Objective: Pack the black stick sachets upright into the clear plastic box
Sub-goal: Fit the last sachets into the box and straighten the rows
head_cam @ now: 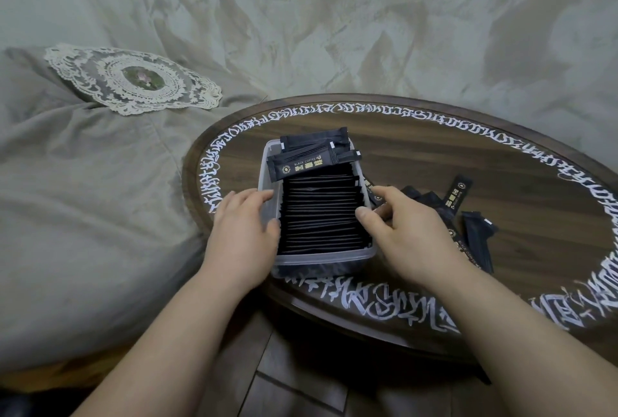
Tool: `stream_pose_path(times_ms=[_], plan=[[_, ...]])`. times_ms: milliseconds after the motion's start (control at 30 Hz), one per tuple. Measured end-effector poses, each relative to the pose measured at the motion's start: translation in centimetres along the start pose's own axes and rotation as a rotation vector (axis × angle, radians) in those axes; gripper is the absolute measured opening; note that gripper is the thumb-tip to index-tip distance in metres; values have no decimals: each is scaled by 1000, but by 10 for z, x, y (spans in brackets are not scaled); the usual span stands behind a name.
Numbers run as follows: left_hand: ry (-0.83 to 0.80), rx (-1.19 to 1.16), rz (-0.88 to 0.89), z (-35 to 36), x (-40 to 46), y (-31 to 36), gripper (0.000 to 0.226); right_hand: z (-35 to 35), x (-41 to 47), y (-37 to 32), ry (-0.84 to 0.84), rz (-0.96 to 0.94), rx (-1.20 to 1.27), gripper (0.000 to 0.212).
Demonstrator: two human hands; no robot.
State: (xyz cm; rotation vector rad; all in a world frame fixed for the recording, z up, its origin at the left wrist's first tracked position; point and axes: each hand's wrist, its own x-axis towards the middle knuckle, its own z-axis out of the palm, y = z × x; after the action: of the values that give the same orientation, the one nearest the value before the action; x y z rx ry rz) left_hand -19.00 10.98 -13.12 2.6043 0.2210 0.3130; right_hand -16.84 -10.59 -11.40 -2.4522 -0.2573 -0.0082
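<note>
Presently, the clear plastic box (267, 162) on the round dark wooden table (418, 162) holds black stick sachets (319, 212) upright, edges crosswise. Two sachets (301, 164) lie flat on top, long axes crosswise. Left hand (245, 232) spreads open against the box wall; right hand (406, 229) pinches the packed row narrowly.

Your left hand (245, 232) cups the clear box (321, 261) wall; your right hand (406, 232) pinches at the packed sachets (319, 216) inside, loose sachets (468, 232) right of the box.

Single head-worn view looks steeply down, close above the round table (434, 162).
</note>
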Motion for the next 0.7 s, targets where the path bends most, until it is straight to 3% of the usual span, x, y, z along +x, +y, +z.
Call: stream_pose_path(times_ms=[467, 700], plan=[[-2, 23, 17, 4, -11, 3, 51, 10, -1, -2, -12, -21, -53, 56], [3, -6, 40, -1, -12, 4, 60, 10, -6, -5, 15, -61, -45, 47]])
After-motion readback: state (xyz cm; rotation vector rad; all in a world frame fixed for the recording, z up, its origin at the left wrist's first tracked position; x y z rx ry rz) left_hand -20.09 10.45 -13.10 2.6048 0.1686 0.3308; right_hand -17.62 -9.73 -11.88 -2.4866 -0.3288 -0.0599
